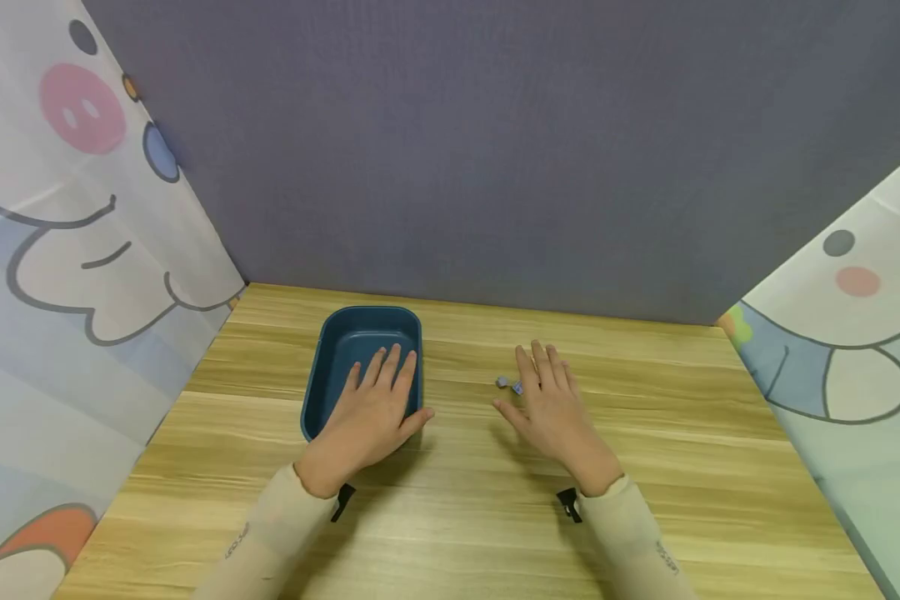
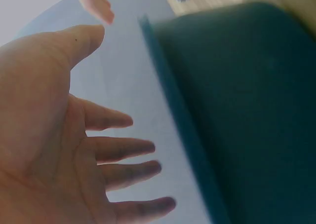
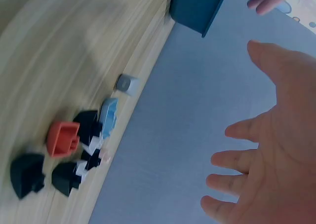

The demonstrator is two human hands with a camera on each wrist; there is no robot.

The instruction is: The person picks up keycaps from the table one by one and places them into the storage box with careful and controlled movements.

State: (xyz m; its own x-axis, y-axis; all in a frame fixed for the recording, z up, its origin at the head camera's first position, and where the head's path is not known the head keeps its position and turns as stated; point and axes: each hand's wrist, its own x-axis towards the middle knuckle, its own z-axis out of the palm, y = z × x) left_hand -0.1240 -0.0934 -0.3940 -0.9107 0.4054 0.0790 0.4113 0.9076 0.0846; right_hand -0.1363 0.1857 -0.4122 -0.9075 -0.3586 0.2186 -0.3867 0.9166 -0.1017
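My left hand (image 1: 367, 417) hovers over the near part of a dark teal tray (image 1: 345, 342), palm down with straight, spread fingers; nothing is in it. To the right, my right hand (image 1: 558, 421) is held above the table, its fingers straight and also holding nothing. Beneath it lie several small keycaps, mostly hidden by the hand in the head view. The right wrist view shows them loose on the wood: a grey keycap (image 3: 127, 84), a light blue keycap (image 3: 108, 116), a red keycap (image 3: 63, 138) and several black ones (image 3: 27, 173). Neither hand touches them.
The wood-grain table (image 1: 457, 517) ends at a grey panel (image 1: 495, 167) at the back. Printed cartoon curtains (image 1: 82, 292) hang at both sides. Black straps (image 1: 570, 504) show at the wrists. What shows of the tray's inside holds no objects.
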